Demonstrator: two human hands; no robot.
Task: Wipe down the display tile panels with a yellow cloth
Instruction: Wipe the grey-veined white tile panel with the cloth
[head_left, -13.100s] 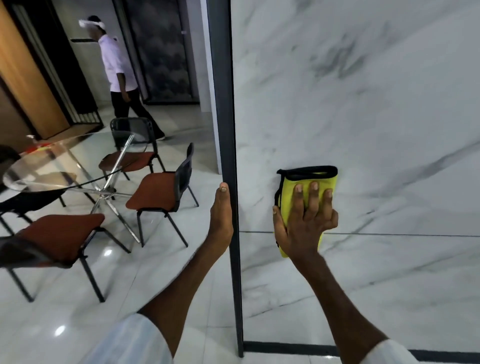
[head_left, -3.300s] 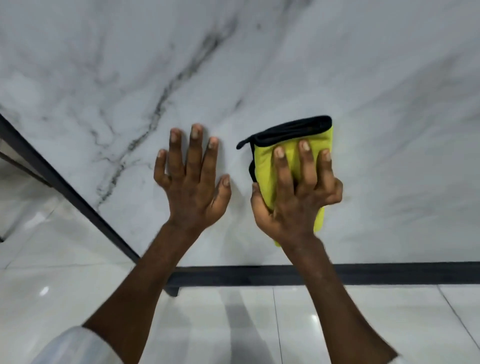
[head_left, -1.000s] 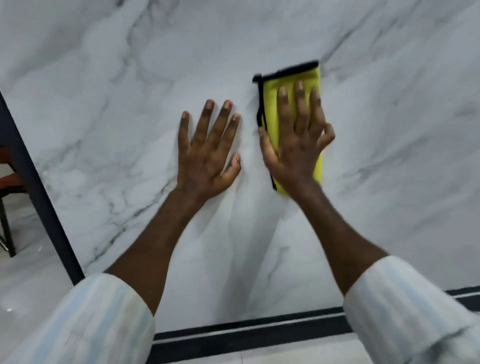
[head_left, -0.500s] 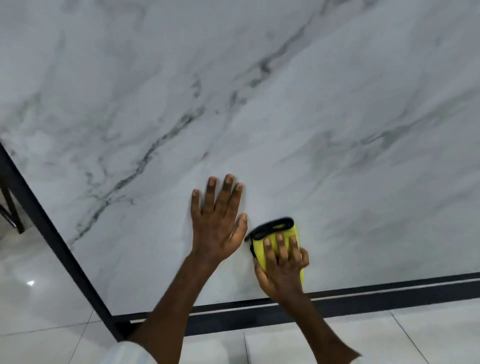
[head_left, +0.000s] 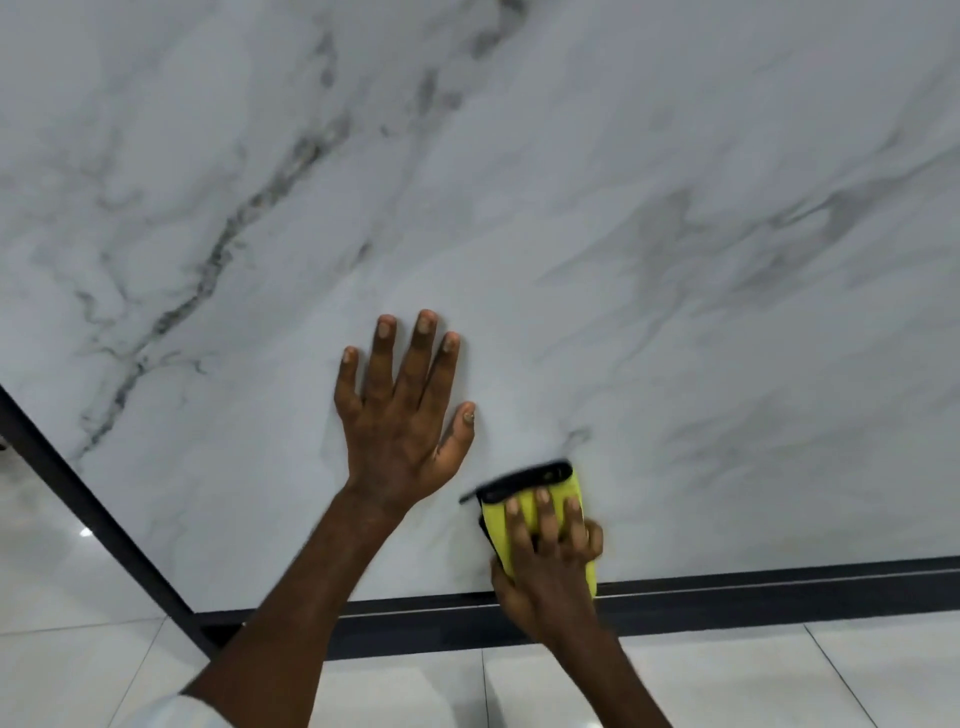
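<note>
Cloth (head_left: 496, 530), yellow with a black edge, folded, lies flat against the marble panel (head_left: 571, 208), low down, just above the black frame (head_left: 727, 597). Right hand (head_left: 550, 577) presses it to the panel, fingers straight and close together over it; slight blur here. Left hand (head_left: 400, 431) is left of the cloth and higher, apart from it, palm flat on the panel, fingers spread. Glossy white floor (head_left: 779, 686) lies nearest.

left hand (head_left: 402, 426) splayed flat, right hand (head_left: 550, 566) pressing
</note>
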